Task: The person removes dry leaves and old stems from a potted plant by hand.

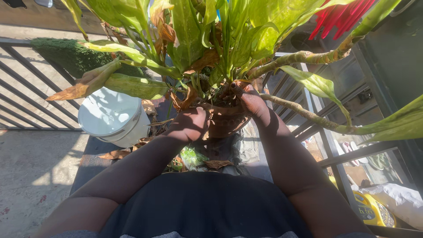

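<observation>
A terracotta pot (pixel 225 123) holds a big leafy plant (pixel 194 39) with green and dried brown leaves. My left hand (pixel 190 124) grips the pot's left side. At the pot's right rim, my right hand (pixel 252 101) clasps the rim with its fingers among the stems. Both forearms reach forward from my dark shirt at the bottom of the view. Long bare stems (pixel 304 112) stretch off to the right from the pot.
A white bucket (pixel 113 115) stands to the left of the pot. Metal railings (pixel 31 83) run on the left and right. Dry leaves (pixel 115 154) litter the dark surface under the pot. A yellow container (pixel 372 211) lies lower right, a red broom head (pixel 341 15) upper right.
</observation>
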